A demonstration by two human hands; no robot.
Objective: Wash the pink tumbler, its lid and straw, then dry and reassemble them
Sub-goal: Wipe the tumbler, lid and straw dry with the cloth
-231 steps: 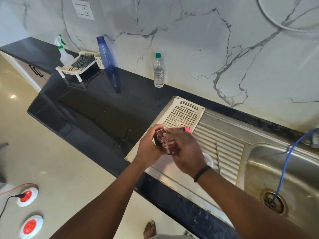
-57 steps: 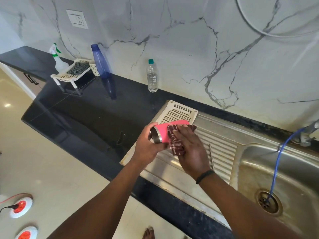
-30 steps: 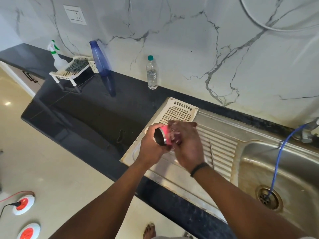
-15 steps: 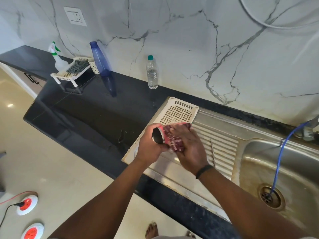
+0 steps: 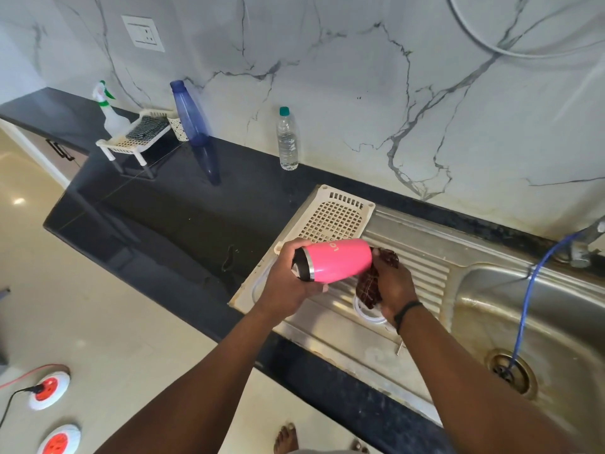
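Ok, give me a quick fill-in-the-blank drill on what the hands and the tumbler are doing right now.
1. The left hand holds the pink tumbler by its ____ end.
2. The right hand presses a dark red ____ against the tumbler's other end.
3. The tumbler lies on its ____ in the grip, above the steel draining board.
4. Against the wall stands a clear bottle with a ____ cap.

Missing words: open; cloth; side; green

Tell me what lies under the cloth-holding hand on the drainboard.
Under the right hand and its dark red cloth, a white ring-shaped piece rests on the drainboard. Only its lower arc shows; the rest is covered, so whether it is the lid is unclear.
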